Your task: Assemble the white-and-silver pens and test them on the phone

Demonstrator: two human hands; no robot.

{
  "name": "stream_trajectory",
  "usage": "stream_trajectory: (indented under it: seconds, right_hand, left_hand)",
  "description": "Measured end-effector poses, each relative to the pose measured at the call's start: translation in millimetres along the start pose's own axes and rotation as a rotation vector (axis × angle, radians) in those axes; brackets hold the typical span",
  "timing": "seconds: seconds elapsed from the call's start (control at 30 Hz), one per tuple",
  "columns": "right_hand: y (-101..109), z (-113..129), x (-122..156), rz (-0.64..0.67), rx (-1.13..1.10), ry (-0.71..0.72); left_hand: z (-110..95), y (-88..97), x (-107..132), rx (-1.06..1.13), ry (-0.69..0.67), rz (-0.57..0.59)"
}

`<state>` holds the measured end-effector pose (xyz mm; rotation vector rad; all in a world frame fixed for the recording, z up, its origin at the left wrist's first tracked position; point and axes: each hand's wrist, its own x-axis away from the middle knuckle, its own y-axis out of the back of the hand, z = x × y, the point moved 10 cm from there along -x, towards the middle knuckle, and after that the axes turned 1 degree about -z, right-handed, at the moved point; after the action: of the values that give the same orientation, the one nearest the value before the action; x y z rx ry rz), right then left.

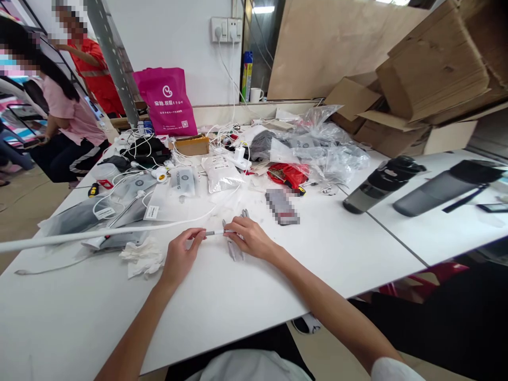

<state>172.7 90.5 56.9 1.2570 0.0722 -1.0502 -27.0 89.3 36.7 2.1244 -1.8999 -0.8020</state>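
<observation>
A long, smooth white tube [119, 230] with a narrow grey section is held between the left hand [180, 256] and the right hand [250, 238], both closed lightly around it, and it extends beyond the left edge of the bench. The forearms are lowered towards the white bench [238, 317], slim grey metal pieces [234, 248] are lying under the right hand, and crumpled white tissue [141, 257] is near the left hand, while smooth open surface remains toward the front edge.
</observation>
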Motion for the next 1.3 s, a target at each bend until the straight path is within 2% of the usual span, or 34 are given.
stream_trajectory:
  seconds: [0.23,0.4,0.5,0.73,0.93,1.13,1.3]
  right_hand:
    - [5.3,-3.3,-2.5,-0.016,-0.057,-0.050]
    - [6.9,-4.6,-2.4,-0.024,-0.112,-0.077]
    - [5.7,-12.2,-1.7,-0.016,-0.254,-0.177]
    - [-3.0,-35.9,3.6,0.029,-0.566,-0.516]
    - [-7.9,-43.2,7.6,0.044,-0.771,-0.635]
    - [-9.9,-42.3,9.2,0.087,-0.813,-0.678]
    - [-10.5,-56.3,13.4,-0.066,-0.957,-0.728]
  left_hand:
    - [3.2,6.1,-1.5,0.080,0.016,-0.055]
    - [11.8,2.4,-1.5,0.101,0.087,-0.006]
    - [8.0,6.2,-0.7,0.124,0.056,-0.031]
    - [-9.3,10.2,3.0,0.166,-0.098,-0.065]
    - [-17.3,9.4,5.7,0.221,-0.171,-0.057]
    - [-27.8,9.7,8.8,0.209,-0.234,-0.045]
    - [-28.0,8.5,10.8,0.201,-0.180,-0.067]
